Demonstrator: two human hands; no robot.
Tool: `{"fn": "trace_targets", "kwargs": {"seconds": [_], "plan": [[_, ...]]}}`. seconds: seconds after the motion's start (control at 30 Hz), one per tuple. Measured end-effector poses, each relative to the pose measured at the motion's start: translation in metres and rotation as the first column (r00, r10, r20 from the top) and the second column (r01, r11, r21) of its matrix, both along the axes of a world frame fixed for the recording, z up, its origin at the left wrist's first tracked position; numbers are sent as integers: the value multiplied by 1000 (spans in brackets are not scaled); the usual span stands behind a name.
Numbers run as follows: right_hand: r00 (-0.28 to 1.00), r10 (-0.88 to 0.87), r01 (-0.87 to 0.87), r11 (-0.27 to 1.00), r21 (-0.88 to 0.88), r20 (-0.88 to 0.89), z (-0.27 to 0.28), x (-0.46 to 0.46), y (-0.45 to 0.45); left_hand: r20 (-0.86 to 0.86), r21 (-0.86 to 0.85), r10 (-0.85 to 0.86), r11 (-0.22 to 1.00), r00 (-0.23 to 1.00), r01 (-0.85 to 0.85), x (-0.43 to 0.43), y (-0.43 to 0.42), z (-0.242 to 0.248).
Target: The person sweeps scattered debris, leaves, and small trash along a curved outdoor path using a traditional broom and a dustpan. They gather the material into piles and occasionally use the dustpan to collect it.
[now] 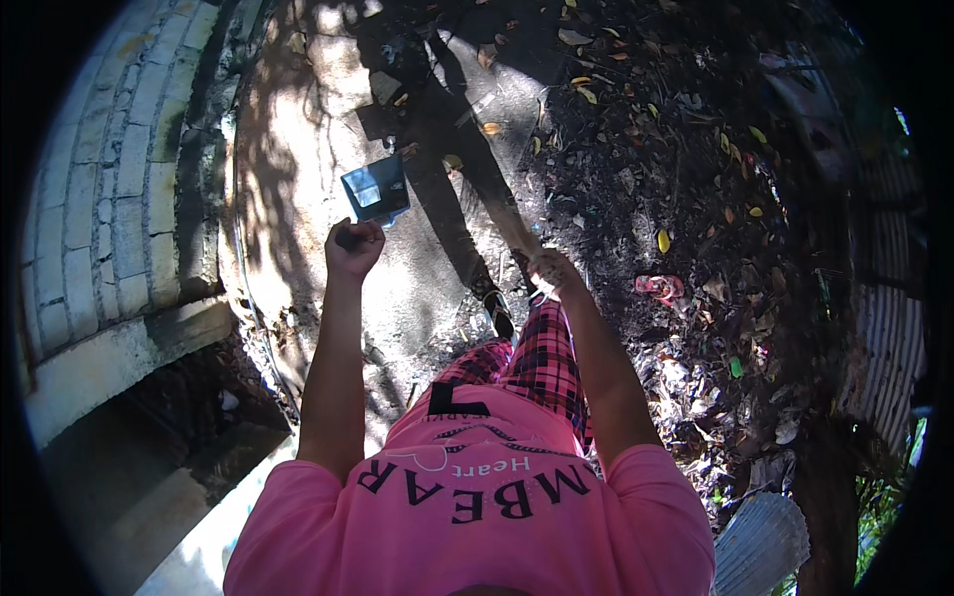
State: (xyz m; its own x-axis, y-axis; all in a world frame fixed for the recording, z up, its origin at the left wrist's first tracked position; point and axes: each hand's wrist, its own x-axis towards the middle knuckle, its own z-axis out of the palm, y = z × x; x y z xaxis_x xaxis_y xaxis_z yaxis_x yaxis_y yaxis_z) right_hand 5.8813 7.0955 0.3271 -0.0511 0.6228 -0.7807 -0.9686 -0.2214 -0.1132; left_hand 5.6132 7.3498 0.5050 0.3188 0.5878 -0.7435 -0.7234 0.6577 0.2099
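My left hand (354, 249) is closed around a dark handle whose end shows in the fist. Just beyond it hangs or rests a dark blue dustpan (376, 186), its pan catching light; whether it touches the ground I cannot tell. My right hand (555, 272) grips a broom (510, 227) of pale brown fibres. The bristles fan away from me towards the upper left and look blurred. Below them lies a concrete path (406, 298), crossed by shadows.
A block wall (112, 201) with a concrete ledge (141, 339) runs along the left. Dark soil with fallen leaves (663, 238) covers the right side, where a red slipper (659, 287) lies. Corrugated metal sheeting (887, 357) stands at far right. A grey corrugated piece (764, 544) lies nearer.
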Motion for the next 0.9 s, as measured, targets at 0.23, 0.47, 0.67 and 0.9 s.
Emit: {"fn": "trace_targets", "kwargs": {"seconds": [0.23,0.47,0.67,0.9], "plan": [[860,-218,257,966,-22,462,21,100,3,40,-64,100,993,994,-98,7,-9,-17],[978,202,-198,977,73,-51,35,80,39,79,-111,205,974,976,-196,52,-22,-22],[986,-115,122,991,-52,119,-22,196,77,219,-44,244,970,945,-240,62,-34,-11],[915,101,-63,992,-108,391,9,82,107,172,-105,352,935,920,-338,66,-41,-3]]}}
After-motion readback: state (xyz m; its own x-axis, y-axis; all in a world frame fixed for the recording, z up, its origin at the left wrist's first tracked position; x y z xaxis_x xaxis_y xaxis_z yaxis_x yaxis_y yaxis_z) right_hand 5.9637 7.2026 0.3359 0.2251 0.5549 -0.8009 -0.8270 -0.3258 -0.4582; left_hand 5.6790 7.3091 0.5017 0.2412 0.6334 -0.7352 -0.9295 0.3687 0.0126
